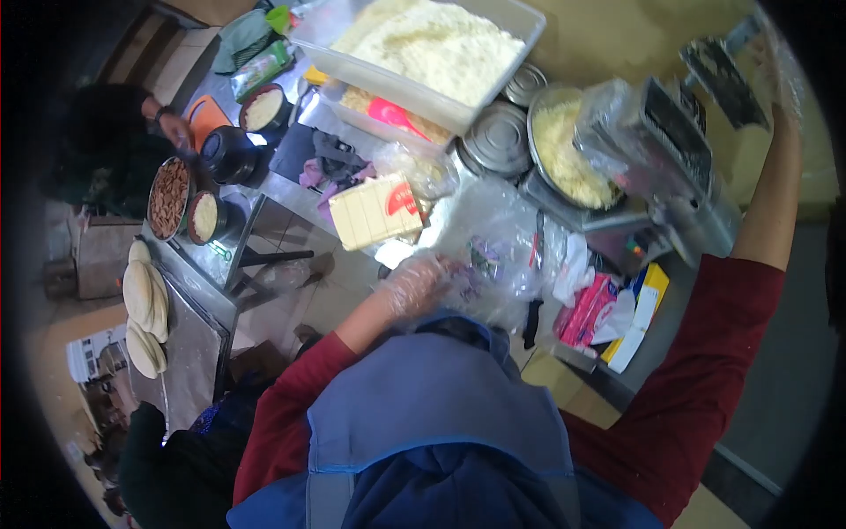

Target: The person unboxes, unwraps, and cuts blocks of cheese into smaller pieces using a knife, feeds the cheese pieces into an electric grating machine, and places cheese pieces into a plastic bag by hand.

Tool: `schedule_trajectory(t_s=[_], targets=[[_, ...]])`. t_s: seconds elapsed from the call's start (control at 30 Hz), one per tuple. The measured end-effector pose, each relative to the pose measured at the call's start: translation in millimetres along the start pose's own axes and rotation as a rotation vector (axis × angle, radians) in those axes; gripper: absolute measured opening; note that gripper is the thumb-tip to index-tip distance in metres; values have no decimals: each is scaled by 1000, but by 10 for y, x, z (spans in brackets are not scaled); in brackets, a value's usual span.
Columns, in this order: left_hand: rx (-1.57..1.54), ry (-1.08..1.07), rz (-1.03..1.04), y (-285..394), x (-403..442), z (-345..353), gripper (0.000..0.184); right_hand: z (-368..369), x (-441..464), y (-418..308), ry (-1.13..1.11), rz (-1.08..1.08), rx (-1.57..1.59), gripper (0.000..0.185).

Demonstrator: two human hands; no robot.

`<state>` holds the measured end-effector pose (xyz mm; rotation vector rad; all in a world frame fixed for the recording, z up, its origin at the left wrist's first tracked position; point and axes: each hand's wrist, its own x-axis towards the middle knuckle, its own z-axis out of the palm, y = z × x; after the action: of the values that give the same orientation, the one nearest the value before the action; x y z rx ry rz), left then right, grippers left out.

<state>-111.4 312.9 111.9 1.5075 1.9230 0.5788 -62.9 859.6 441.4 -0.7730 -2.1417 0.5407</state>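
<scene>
My left hand (414,286), in a clear plastic glove, is at the near edge of a clear plastic bag (502,242). Its fingers look curled, but what they hold, if anything, is hidden. Beyond it lies a pale yellow block with a red label (374,213), probably cheese. My right hand (781,84), also gloved, is raised at the far right, closed around the lever (745,35) of a metal grating machine (683,150). The lever's dark press plate (724,81) is lifted away from the hopper. Under the machine's outlet stands a metal bowl (539,106) heaped with pale yellow gratings.
A large plastic tub (533,31) of white gratings stands at the back, beside stacked round tins (498,137). At left, another person's hand (176,130) is near a bowl of brown pieces (169,198). Flat dough pieces (144,300) lie on a lower table.
</scene>
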Motion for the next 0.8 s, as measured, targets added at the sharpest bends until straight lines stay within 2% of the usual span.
schedule_trajectory(t_s=[0.1, 0.13, 0.2, 0.23, 0.3, 0.33, 0.4, 0.53, 0.57, 0.8], targets=[[-67, 27, -88, -6, 7, -92, 49, 9, -1221, -758, -38, -221, 42, 57], [-61, 14, -84, 25, 0, -152, 49, 33, -1690, -987, -166, -229, 54, 54], [-7, 66, -86, 104, -31, -243, 49, 223, -2572, -1259, -628, -150, -18, 50], [-23, 121, -64, 63, -27, -208, 49, 388, -3021, -1222, -866, -129, -93, 49], [-9, 126, -53, 104, 24, -272, 49, 1081, -4605, -192, -799, -382, -71, 47], [-8, 144, -50, 121, 43, -299, 49, 1228, -4860, -254, -1017, -344, -500, 43], [-7, 144, -36, 145, 68, -316, 50, 1379, -5266, -106, -1068, -254, -602, 22], [23, 189, -30, 188, 148, -351, 50, 1508, -5516, 156, -1020, -270, -570, 21], [30, 187, -23, 199, 152, -355, 50, 1472, -5525, 144, -937, -257, -498, 19], [-73, 490, -86, 322, 104, -482, 47, 1037, -4801, -474, -636, -321, -305, 18]])
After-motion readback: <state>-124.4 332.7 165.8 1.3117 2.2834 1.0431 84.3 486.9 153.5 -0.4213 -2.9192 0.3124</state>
